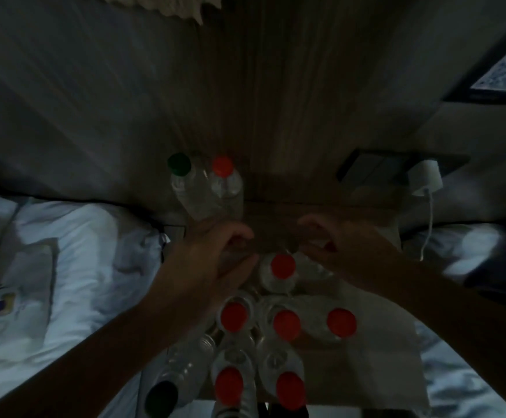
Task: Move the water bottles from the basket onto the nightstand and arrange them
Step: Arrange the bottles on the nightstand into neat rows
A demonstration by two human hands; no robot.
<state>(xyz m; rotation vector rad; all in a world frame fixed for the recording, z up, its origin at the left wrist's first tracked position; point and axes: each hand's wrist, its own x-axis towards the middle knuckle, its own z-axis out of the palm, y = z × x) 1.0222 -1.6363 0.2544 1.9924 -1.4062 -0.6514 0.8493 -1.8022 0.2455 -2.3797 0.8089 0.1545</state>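
Two clear water bottles stand at the back left of the wooden nightstand (pixel 330 211), one with a green cap (pixel 179 162) and one with a red cap (pixel 222 166). Closer to me, several red-capped bottles (pixel 282 266) stand packed together, with a dark-capped one (pixel 161 396) at the lower left. The basket's shape is hard to make out in the dim light. A pale surface (pixel 390 342) shows beside these bottles. My left hand (pixel 215 254) hovers above them, fingers loosely curled, holding nothing I can see. My right hand (pixel 339 241) curls round the red-capped top of a bottle (pixel 312 263).
White bedding lies on the left (pixel 65 267) and on the right (pixel 462 248). A white charger (pixel 425 176) sits in a wall socket, its cable hanging beside the nightstand. A framed picture (pixel 499 70) hangs at the upper right. Wood panelling stands behind the nightstand.
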